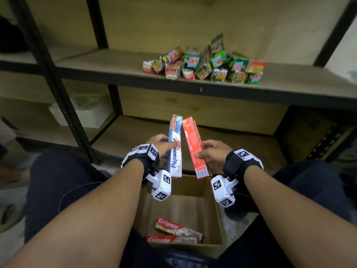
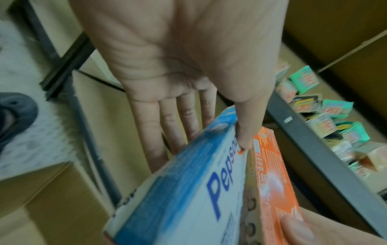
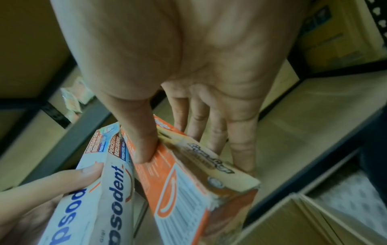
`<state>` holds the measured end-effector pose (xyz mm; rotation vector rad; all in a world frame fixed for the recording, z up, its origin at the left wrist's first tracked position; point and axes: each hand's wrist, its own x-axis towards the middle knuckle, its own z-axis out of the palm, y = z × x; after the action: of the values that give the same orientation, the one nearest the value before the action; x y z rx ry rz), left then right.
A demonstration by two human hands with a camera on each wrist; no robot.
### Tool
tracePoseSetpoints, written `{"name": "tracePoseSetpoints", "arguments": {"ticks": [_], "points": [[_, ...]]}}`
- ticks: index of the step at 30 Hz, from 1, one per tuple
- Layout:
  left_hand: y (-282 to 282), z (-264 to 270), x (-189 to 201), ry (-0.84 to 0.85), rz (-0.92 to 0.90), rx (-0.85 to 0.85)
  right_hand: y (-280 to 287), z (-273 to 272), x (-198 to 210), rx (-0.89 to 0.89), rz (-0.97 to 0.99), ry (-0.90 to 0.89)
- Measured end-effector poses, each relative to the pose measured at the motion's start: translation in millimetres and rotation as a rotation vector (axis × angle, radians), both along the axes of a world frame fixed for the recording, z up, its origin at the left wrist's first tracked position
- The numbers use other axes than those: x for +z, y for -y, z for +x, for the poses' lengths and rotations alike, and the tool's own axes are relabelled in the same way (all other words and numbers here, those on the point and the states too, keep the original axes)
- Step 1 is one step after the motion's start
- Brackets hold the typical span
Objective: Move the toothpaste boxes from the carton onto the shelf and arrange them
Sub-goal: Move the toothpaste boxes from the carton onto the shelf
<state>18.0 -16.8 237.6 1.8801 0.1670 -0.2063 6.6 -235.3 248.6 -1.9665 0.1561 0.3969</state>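
Note:
My left hand (image 1: pixel 162 145) pinches a white and blue Pepsodent toothpaste box (image 1: pixel 175 146) between thumb and fingers, seen close in the left wrist view (image 2: pixel 188 190). My right hand (image 1: pixel 209 151) pinches a red toothpaste box (image 1: pixel 194 147), orange in the right wrist view (image 3: pixel 188 179). Both boxes are held above the open carton (image 1: pixel 214 215), their far ends nearly touching. Two Colgate boxes (image 1: pixel 176 229) lie at the bottom of the carton. The shelf (image 1: pixel 116 64) spans the view above and ahead.
A pile of small green and red packets (image 1: pixel 208 62) fills the right half of the shelf board. Black metal uprights (image 1: pixel 50 74) frame the rack. A lower shelf board (image 1: pixel 135 136) lies behind the hands. A white box (image 1: pixel 88 113) sits at lower left.

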Motion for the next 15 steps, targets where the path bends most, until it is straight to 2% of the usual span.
{"name": "tracePoseSetpoints", "arguments": {"ticks": [3, 9, 15], "points": [[1.6, 8.9, 48.7, 0.088, 0.027, -0.019, 3.7, 3.3, 46.9, -0.002, 0.031, 0.087], [1.4, 36.2, 145.3, 0.29, 0.124, -0.005, 4.3, 10.2, 144.5, 0.04, -0.096, 0.266], [2.4, 75.1, 215.2, 0.429, 0.268, 0.06, -5.0, 40.6, 215.9, -0.003, -0.282, 0.387]]}}
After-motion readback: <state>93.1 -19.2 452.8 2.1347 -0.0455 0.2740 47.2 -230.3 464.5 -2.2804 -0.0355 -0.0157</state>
